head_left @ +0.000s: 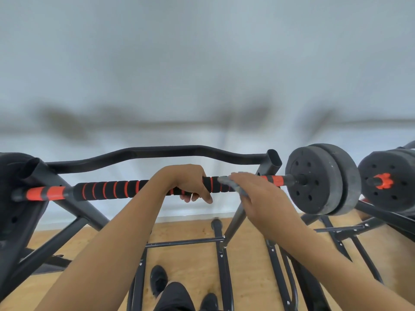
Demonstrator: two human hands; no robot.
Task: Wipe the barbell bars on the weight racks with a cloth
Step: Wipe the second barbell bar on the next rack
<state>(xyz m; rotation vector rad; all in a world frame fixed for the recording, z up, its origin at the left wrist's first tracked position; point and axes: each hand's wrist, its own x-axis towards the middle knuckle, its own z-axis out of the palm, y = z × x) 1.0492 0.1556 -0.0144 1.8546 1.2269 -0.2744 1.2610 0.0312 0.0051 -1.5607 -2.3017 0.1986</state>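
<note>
A barbell bar with black foam grip and orange stripes lies across a black weight rack. My left hand grips the bar near its middle, fingers curled round it from above. My right hand holds a grey cloth against the bar just right of the left hand. The cloth is mostly hidden under the hand. Black weight plates sit on the bar's right end.
A second set of black plates with an orange collar stands at the far right. Black rack legs and crossbars spread over the wooden floor below. My dark shoes stand between the legs. A pale wall lies behind.
</note>
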